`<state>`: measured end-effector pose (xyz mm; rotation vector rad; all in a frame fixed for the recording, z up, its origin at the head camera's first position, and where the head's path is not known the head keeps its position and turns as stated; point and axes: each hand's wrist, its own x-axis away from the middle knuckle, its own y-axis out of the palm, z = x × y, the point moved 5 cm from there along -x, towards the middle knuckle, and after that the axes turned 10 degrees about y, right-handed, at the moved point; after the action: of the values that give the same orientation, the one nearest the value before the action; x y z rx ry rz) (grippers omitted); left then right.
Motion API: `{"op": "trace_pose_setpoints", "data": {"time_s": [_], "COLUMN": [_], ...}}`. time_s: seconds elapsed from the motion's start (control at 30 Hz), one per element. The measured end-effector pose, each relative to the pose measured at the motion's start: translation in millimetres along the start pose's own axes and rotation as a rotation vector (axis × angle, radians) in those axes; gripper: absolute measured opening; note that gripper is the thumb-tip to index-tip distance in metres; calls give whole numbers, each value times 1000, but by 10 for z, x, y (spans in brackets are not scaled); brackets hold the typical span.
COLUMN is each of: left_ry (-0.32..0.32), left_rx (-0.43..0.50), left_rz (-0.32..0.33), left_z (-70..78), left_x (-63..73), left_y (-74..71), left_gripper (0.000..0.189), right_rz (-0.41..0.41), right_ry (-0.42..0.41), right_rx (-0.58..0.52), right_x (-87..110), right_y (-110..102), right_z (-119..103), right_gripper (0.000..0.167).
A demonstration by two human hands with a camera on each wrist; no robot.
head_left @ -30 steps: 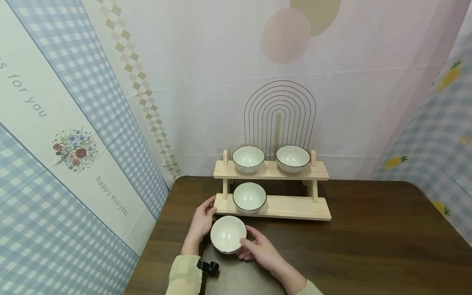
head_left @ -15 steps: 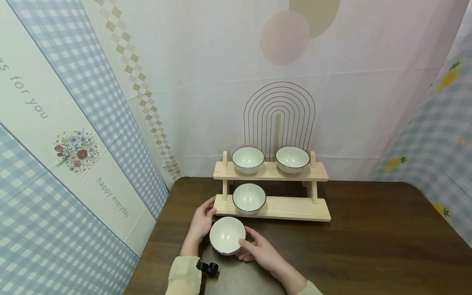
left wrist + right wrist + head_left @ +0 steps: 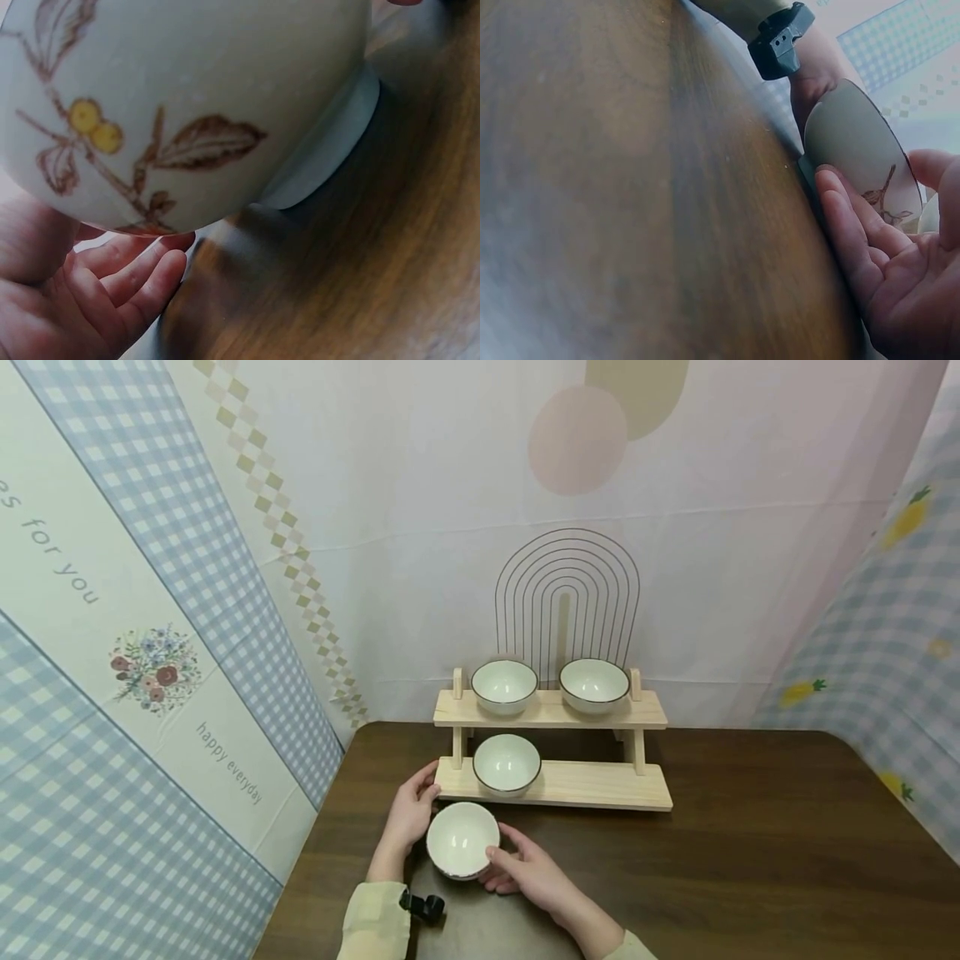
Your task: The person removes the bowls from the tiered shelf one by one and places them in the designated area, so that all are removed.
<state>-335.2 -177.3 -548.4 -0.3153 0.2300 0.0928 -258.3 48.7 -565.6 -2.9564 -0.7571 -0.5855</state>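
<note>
In the head view a two-tier wooden display rack stands on the table, and my left hand grips the left end of its lower shelf. My right hand holds a white bowl by its right side, thumb at the rim and fingers against the outside wall. This bowl sits in front of the rack, close to my left hand. Brown leaves and yellow berries decorate its outside in the left wrist view, where it hides part of my left hand. Beside it in the right wrist view are the fingers of my right hand.
Two dark-rimmed bowls, a left one and a right one, stand on the upper shelf. Another bowl occupies the left part of the lower shelf. Printed cloth hangs behind the dark wooden table.
The head view shifts slightly. Both hands, the bowl and the rack keep practically the same places relative to one another.
</note>
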Motion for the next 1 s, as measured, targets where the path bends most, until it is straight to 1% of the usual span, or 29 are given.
{"op": "trace_pose_setpoints", "data": {"time_s": [0.33, 0.83, 1.0], "left_ry": [-11, -5, -3], "left_rx": [1, 2, 5], "left_rz": [11, 14, 14], "left_z": [28, 2, -11], "left_x": [-12, -46, -63], "left_y": [27, 53, 61], "left_gripper": [45, 45, 44], "right_rz": [-51, -60, -76], "right_ry": [-4, 30, 27], "right_rx": [-14, 6, 11], "right_x": [-20, -46, -44], "right_y": [-90, -169, -201], "right_z": [-31, -32, -52], "right_gripper": [80, 78, 76]}}
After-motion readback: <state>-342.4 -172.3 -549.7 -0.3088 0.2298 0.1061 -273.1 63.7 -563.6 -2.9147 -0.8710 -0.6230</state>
